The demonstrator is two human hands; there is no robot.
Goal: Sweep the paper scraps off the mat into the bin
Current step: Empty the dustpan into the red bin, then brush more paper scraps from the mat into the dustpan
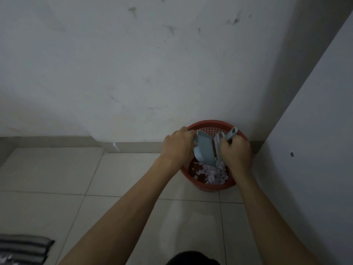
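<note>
The left hand (176,146) grips a smooth pale-blue dustpan (204,148), tilted down; the right hand (236,153) clasps a brush (219,148) beside it. Below both, torn white paper scraps (213,174) lie inside the round red lattice bin (210,186).

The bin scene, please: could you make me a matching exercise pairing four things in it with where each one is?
Things:
1. dustpan
2. brush
3. scraps
4. mat

Places:
A. on the floor, bottom left corner of the view
B. in the right hand, over the bin
C. lying inside the bin
D. in the left hand, tipped over the bin

Pairs: 1-D, 2-B, 3-C, 4-A
</note>
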